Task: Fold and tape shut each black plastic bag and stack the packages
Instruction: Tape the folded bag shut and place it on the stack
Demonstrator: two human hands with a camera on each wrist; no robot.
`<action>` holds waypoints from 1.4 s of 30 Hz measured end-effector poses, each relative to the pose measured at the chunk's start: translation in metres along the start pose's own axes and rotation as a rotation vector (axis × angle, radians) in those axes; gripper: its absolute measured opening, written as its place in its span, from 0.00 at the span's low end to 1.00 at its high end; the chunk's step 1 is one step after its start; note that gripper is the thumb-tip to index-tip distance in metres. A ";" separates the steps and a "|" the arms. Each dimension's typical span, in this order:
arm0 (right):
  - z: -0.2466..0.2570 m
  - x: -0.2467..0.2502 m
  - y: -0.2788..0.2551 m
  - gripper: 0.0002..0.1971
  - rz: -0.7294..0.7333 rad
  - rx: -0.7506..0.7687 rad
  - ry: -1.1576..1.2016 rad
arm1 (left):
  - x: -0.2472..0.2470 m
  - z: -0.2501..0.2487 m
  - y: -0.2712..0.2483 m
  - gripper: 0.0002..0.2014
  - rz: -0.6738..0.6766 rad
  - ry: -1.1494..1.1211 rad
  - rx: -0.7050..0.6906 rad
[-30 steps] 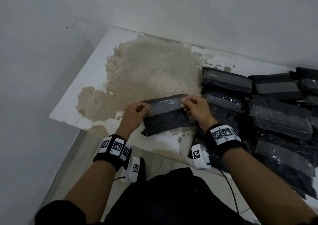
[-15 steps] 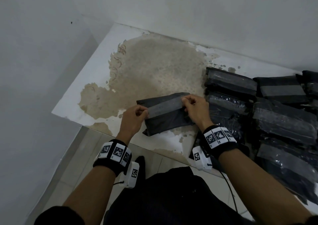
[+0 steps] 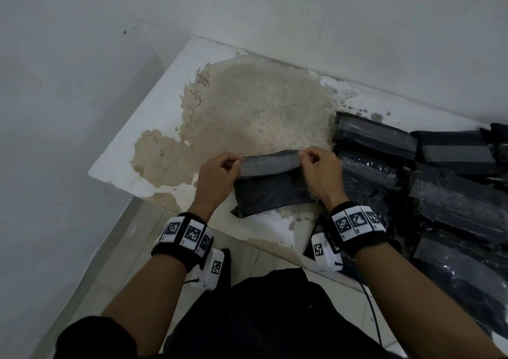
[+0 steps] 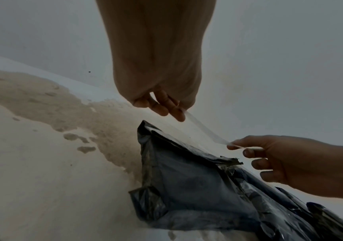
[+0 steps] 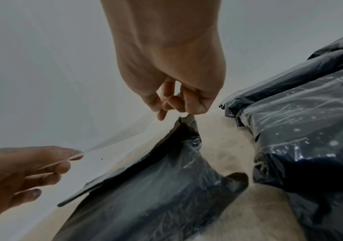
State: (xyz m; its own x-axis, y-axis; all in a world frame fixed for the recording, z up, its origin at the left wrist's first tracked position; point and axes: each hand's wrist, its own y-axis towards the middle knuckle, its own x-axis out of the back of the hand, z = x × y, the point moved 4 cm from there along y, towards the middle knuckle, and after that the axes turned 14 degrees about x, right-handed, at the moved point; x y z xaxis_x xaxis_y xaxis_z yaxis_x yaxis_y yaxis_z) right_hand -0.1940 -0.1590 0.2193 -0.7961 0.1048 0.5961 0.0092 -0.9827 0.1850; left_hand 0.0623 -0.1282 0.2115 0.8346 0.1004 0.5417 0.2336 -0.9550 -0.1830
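Pinching a clear tape strip [image 3: 270,162] with my left hand [image 3: 217,178] and right hand [image 3: 320,174] above the black bag [image 3: 270,194] (its far edge hidden); taped packages [image 3: 453,202] at three o'clock run out of view on the stained table [image 3: 247,117].

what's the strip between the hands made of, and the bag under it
The strip looks like clear glossy plastic tape: the wall shows through it. The bag looks like thin black plastic film, creased and faintly shiny. Left hand and right hand pinch the strip's ends.

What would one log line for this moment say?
step: taping | left hand: pinches tape strip | right hand: pinches other end | black bag: folded, on table
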 end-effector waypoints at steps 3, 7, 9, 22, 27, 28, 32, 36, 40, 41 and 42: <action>0.006 0.005 0.006 0.10 -0.045 0.021 -0.013 | -0.004 -0.004 0.008 0.06 0.024 -0.044 0.006; 0.009 0.006 0.013 0.09 -0.072 0.027 -0.042 | -0.012 0.004 0.010 0.06 0.067 -0.068 0.082; 0.010 0.003 0.018 0.08 -0.070 0.074 -0.009 | -0.014 0.012 0.009 0.06 0.079 -0.082 0.117; -0.027 -0.018 -0.010 0.08 0.079 -0.017 0.039 | -0.014 0.036 -0.005 0.05 0.093 -0.058 0.158; -0.025 -0.021 -0.012 0.09 0.079 -0.026 0.022 | -0.014 0.034 -0.011 0.05 0.014 -0.034 0.112; -0.024 -0.020 -0.014 0.09 0.079 -0.021 0.013 | -0.014 0.034 -0.012 0.04 0.006 -0.028 0.104; -0.026 -0.019 -0.022 0.09 0.060 -0.021 0.002 | -0.013 0.038 -0.014 0.03 0.006 -0.034 0.103; -0.029 -0.020 -0.025 0.09 0.028 -0.008 0.008 | -0.015 0.039 -0.021 0.02 -0.026 -0.029 0.090; -0.034 -0.024 -0.031 0.10 0.001 -0.010 0.014 | -0.019 0.044 -0.029 0.01 -0.095 -0.039 0.093; -0.035 -0.025 -0.032 0.10 -0.007 -0.008 0.015 | -0.021 0.046 -0.031 0.01 -0.104 -0.040 0.098; -0.036 -0.026 -0.033 0.10 -0.014 -0.005 0.011 | -0.022 0.049 -0.033 0.02 -0.112 -0.041 0.105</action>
State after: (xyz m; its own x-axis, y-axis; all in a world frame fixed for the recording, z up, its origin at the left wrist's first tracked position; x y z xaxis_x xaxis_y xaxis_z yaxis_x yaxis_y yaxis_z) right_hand -0.1955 -0.1350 0.1697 -0.8030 0.1164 0.5845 -0.0050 -0.9820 0.1887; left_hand 0.0605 -0.0848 0.1659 0.8197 0.2181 0.5297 0.3753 -0.9030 -0.2091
